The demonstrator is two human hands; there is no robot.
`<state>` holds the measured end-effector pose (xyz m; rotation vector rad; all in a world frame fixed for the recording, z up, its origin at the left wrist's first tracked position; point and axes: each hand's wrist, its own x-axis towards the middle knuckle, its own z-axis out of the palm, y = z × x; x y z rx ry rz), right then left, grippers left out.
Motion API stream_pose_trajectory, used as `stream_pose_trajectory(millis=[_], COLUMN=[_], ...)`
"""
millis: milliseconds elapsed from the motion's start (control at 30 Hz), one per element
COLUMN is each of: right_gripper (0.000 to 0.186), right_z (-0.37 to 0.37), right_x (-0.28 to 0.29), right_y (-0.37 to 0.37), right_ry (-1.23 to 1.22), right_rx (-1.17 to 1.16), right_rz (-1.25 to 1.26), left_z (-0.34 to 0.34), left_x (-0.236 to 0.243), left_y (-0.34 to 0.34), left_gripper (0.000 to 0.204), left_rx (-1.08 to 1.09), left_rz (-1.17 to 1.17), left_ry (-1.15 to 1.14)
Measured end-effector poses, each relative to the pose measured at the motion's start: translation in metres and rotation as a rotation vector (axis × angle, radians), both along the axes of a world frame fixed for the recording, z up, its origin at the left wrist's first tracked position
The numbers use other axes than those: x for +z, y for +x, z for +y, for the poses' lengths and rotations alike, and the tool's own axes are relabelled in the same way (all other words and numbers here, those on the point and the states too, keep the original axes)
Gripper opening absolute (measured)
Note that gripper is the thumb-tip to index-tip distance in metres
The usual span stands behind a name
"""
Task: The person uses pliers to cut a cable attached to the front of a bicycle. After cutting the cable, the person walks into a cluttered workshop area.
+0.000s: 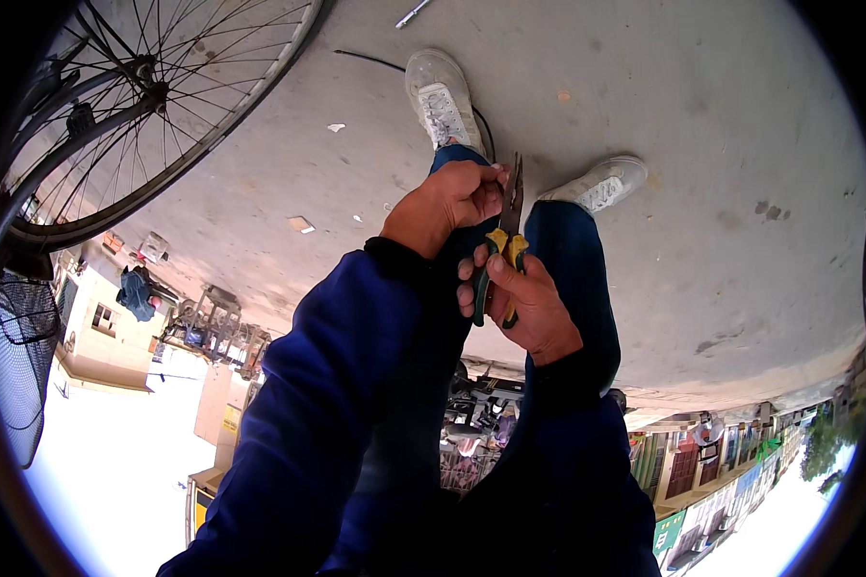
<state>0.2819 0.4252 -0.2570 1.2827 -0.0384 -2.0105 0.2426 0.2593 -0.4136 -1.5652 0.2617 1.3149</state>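
My right hand (527,300) is wrapped round the handles of long-nose pliers (512,207), with dark green and yellow grips. The jaws point away from me, and whether anything sits between them is too small to tell. Just left of the jaws, the fingers of my left hand (452,200) are pinched together; what they hold is hidden or too thin to make out. A thin black cable (370,60) lies on the ground, passes behind my shoe (437,94) and runs down toward my left hand. Whether it reaches the fingers does not show.
A spoked bicycle wheel (156,93) stands at the far left, with a black mesh basket (17,337) near it. A silver metal tool (412,13) lies on the concrete beyond my feet. Small scraps (301,225) are scattered on the ground. My other shoe (603,186) stands to the right.
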Motion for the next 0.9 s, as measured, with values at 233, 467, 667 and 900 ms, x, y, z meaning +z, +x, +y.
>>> stream_pose_trajectory(millis=[233, 467, 667, 900], right_gripper=[0.018, 0.018, 0.019, 0.020], right_z=[-0.021, -0.021, -0.021, -0.022], right_x=[0.045, 0.054, 0.059, 0.061], right_y=[0.002, -0.025, -0.036, -0.042], right_ry=[-0.115, 0.007, 0.041, 0.054], right_rx=[-0.408, -0.372, -0.361, -0.382], right_rz=[-0.305, -0.432, -0.477, -0.493], left_z=[0.029, 0.047, 0.047, 0.046], left_x=[0.012, -0.007, -0.013, -0.016], left_y=[-0.019, -0.003, -0.009, -0.014], left_gripper=[0.026, 0.027, 0.030, 0.029], left_rx=[0.120, 0.120, 0.112, 0.092], left_rz=[-0.189, -0.169, -0.172, -0.205], left_ry=[-0.389, -0.558, -0.584, -0.580])
